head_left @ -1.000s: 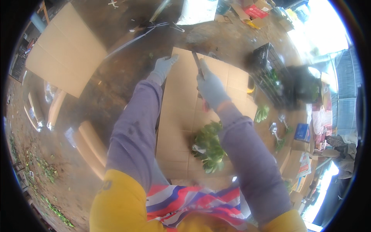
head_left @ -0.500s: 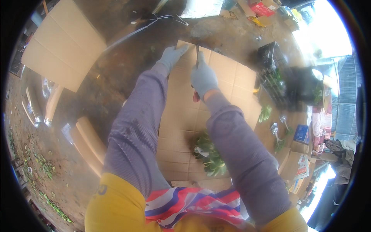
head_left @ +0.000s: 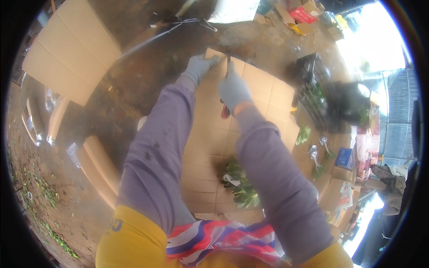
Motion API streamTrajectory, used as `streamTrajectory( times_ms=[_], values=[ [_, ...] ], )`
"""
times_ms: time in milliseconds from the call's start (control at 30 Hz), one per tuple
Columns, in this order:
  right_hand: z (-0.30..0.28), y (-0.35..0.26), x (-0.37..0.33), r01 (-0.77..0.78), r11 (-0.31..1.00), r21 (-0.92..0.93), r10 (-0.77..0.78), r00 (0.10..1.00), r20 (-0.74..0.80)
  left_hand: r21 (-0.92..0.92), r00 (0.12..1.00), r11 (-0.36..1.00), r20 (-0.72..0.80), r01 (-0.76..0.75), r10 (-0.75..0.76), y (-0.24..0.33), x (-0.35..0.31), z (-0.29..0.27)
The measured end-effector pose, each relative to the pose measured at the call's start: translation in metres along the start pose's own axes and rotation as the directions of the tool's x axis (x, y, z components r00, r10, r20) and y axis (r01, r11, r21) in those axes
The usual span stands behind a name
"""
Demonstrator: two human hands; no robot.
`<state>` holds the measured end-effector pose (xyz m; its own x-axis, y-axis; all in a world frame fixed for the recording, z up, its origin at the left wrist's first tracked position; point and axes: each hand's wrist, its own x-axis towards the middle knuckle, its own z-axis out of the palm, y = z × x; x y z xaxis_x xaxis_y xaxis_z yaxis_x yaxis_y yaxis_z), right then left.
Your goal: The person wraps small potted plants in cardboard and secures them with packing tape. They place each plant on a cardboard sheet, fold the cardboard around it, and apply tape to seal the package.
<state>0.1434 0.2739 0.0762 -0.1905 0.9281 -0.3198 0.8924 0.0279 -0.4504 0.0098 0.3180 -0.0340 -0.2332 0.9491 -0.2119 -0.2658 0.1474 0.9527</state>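
A large brown cardboard sheet (head_left: 201, 138) lies in front of me, with creases across it. My left hand (head_left: 197, 70), in a grey glove, is closed on its far left corner. In my right hand (head_left: 235, 90), also gloved, is a pair of scissors (head_left: 225, 111) with a reddish handle. Their dark blade points away from me at the sheet's far edge, close to my left fingers. How far the blade reaches into the cardboard I cannot tell. A bunch of green leafy vegetables (head_left: 239, 185) sits on the near part of the sheet, partly behind my right forearm.
Another cardboard sheet (head_left: 71, 49) stands at the far left, with folded cardboard (head_left: 96, 165) nearer. To the right are a black crate (head_left: 313, 85), wrapped greens (head_left: 313, 154) and a blue box (head_left: 344, 158). A white sack (head_left: 233, 10) lies at the far side.
Both hands keep almost the same place and hold on the cardboard and scissors. The view has shifted slightly.
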Motion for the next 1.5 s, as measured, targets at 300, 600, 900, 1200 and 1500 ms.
streamTrajectory(
  times_ms=[300, 600, 900, 1200, 1500],
  values=[
    [-0.024, 0.005, 0.034, 0.110, 0.984, -0.137, -0.088, 0.984, 0.157, 0.019, 0.997, 0.997, -0.032, -0.074, 0.075, 0.001, -0.007, 0.004],
    [-0.037, -0.015, 0.051, 0.202, 0.936, -0.289, -0.128, 0.958, 0.255, 0.037, 0.993, 0.993, -0.034, -0.116, 0.117, 0.003, -0.015, -0.002],
    [-0.042, 0.003, 0.043, 0.227, 0.946, -0.230, -0.172, 0.957, 0.235, -0.045, 0.991, 0.994, -0.095, -0.097, 0.092, 0.017, -0.017, 0.017],
    [-0.016, -0.005, 0.015, 0.050, 0.979, -0.197, -0.018, 0.987, 0.161, -0.028, 0.979, 0.995, -0.181, -0.097, 0.091, 0.004, -0.017, 0.015],
    [-0.026, -0.005, 0.012, 0.368, 0.744, -0.558, -0.176, 0.913, 0.367, 0.083, 0.949, 0.975, -0.228, -0.204, 0.218, 0.002, -0.019, 0.016]
  ],
)
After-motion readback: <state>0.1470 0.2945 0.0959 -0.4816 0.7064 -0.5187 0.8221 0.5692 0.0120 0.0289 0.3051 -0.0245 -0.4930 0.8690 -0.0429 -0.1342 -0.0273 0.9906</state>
